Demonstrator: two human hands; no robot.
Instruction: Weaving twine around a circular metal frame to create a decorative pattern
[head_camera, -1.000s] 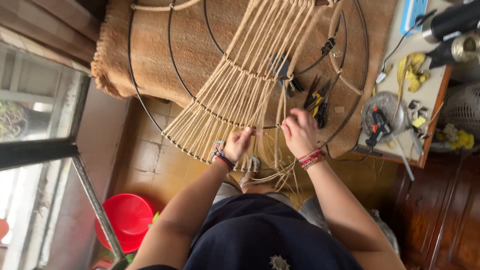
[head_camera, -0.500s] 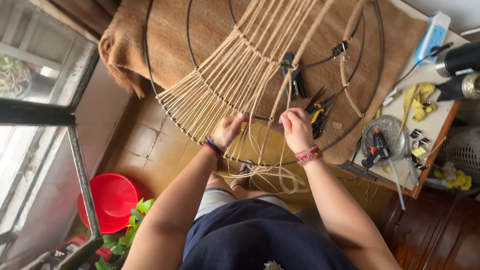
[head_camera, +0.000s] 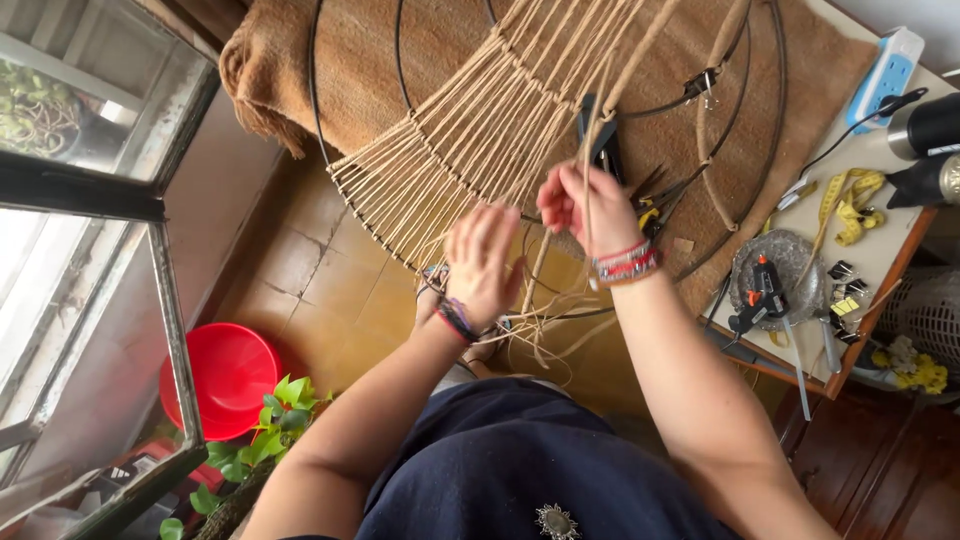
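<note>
The right hand (head_camera: 580, 205) is raised in front of the work with its fingers pinched on a single strand of tan jute cord (head_camera: 600, 130), which runs up from the fingertips toward the top of the picture. The left hand (head_camera: 482, 258) sits just beside and below it, palm toward the camera's far side, fingers spread fairly wide and loosely curved; it appears to brush the loose cord ends, though motion blur makes the contact hard to judge.

Both hands work at the lower edge of a large round black metal wire frame (head_camera: 318, 130), made of concentric rings and strung with many parallel jute cords (head_camera: 470, 140) that fan out toward the outer ring. The frame lies on a coarse brown burlap cloth (head_camera: 330, 70) spread over the table. Loose cord tails (head_camera: 545, 330) hang below the hands, above the tiled floor.

A black binder clip (head_camera: 703, 85) grips one inner ring. To the right, a black glue gun (head_camera: 765, 290) rests on a round metal dish (head_camera: 800, 255), near a yellow measuring tape (head_camera: 850, 200). A red plastic bowl (head_camera: 225, 375) sits on the floor at lower left, beside a leafy green plant (head_camera: 285, 415).
</note>
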